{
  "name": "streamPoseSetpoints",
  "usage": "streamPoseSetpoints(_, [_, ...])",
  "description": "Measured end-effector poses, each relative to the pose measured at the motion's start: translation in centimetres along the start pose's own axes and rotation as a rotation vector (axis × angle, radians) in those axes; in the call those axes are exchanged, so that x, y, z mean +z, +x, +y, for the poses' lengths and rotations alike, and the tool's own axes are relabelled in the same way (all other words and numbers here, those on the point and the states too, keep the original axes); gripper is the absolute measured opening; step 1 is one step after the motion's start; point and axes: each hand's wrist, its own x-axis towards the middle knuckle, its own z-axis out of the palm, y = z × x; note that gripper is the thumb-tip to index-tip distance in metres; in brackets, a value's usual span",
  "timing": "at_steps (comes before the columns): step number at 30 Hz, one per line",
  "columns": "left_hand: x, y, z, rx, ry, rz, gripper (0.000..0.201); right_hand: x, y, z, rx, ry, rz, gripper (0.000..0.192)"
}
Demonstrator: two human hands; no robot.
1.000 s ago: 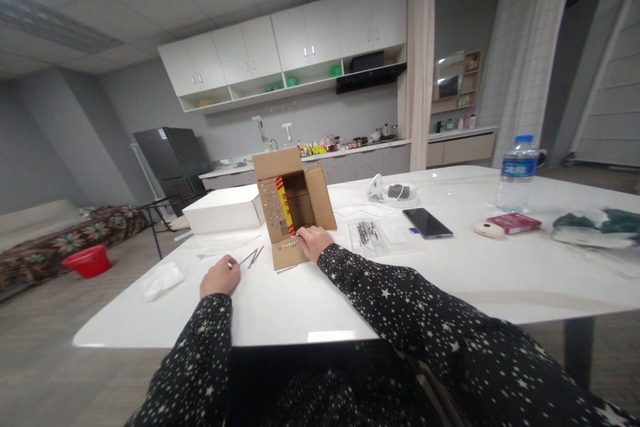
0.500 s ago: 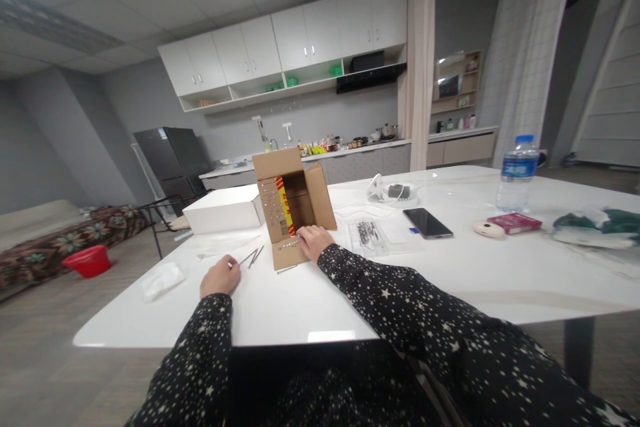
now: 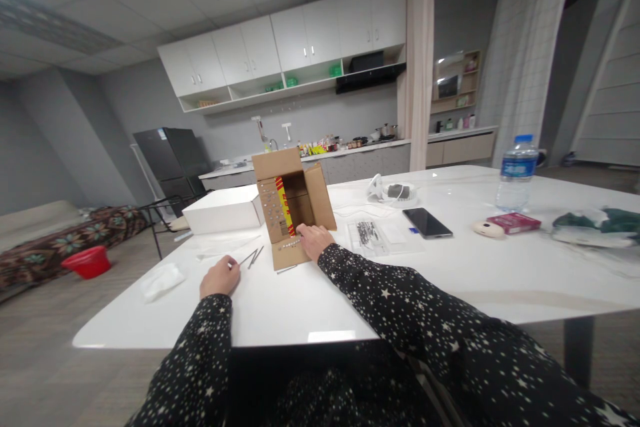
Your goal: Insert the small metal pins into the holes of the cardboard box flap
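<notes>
A cardboard box [image 3: 271, 213] stands with its flaps open on the white table. Small silvery, round dots run across its left face and in a row along its lower front flap. My right hand [image 3: 316, 242] rests at that lower flap, its fingertips closed together near the row; whatever they pinch is too small to make out. To the left, my left hand [image 3: 220, 277] lies on the table with fingers closed at the end of a thin metal rod [image 3: 248, 257]. Beside it lies a second thin rod [image 3: 256, 257], and another rod [image 3: 287, 270] sits by the flap's edge.
A white box [image 3: 223, 210] stands behind on the left, with a crumpled tissue [image 3: 163, 280] nearer me. Right of the cardboard box are a clear plastic case [image 3: 369, 237] of small dark parts, a phone [image 3: 427, 222], a red packet [image 3: 515, 223] and a water bottle [image 3: 515, 177].
</notes>
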Motion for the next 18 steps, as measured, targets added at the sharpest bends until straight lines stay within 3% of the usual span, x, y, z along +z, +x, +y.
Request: streamPoseSetpoints(18, [-0.1, -0.2, 0.19, -0.001, 0.007, 0.006, 0.024, 0.16, -0.37, 0.09, -0.041, -0.013, -0.04, 0.016])
